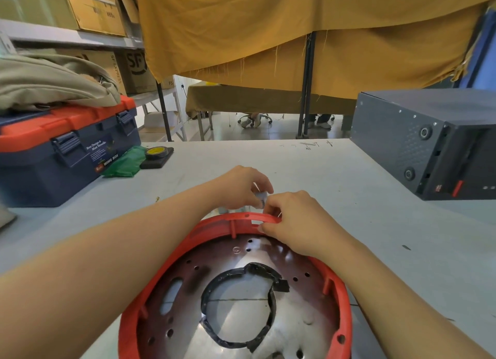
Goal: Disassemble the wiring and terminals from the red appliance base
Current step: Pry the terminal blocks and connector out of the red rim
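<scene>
Far left of the frame: navy toolbox (61, 154) w/ orange lid, a beige bag (51, 82) slumped on top of it, cardboard boxes (88, 7) on the shelf above. Just right of the toolbox, a green plastic bag (126, 162) and a roll of tape (156, 153) w/ yellow core sitting on a small black pad. Lower centre: the red appliance base (236, 291) lies on the grey table (349, 170), open side up toward me, shiny metal plate inside w/ holes and a big central cutout edged in black tape. My left hand (239, 189) is at the far rim of the base, centre frame, fingers curled, pinching a small grey-white part (261, 197), prob. a terminal or connector, can't tell which, it's blurred. My right hand (292, 219) is touching it from the right, thumb and fingers curled over the red rim, pinching at the same spot; whether it grips the rim or a wire there I can't tell. Behind, a mustard cloth (295, 36) hangs across the top of the frame. Right side: a dark grey metal case (418, 138) on the table, well apart from the base.
</scene>
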Available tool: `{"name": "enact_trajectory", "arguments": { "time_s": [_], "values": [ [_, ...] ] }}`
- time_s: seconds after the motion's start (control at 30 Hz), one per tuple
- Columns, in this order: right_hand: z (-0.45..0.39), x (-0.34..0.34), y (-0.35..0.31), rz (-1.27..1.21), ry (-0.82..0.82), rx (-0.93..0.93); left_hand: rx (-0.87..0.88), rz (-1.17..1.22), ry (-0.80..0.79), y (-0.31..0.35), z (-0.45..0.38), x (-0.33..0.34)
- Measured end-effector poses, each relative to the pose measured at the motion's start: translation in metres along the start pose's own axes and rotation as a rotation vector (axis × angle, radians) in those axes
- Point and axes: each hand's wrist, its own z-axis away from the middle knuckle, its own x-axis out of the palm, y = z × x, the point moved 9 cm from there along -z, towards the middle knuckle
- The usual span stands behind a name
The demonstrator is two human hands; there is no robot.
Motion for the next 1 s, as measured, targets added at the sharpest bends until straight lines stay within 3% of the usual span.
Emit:
{"name": "enact_trajectory", "arguments": {
  "time_s": [0.23,0.57,0.87,1.0],
  "values": [
    [-0.002,0.001,0.003,-0.008,-0.007,0.014,-0.021,-0.047,-0.042,-0.009,-0.012,0.017],
    [-0.003,0.002,0.004,-0.012,-0.003,0.003,-0.030,-0.021,0.040,-0.009,-0.008,0.003],
    [-0.003,0.001,0.001,0.046,0.019,-0.046,-0.089,0.106,0.009,-0.010,0.064,-0.017],
    [-0.002,-0.002,-0.003,0.081,0.023,-0.065,-0.166,0.027,-0.052,-0.027,0.097,-0.017]
  ]
}}
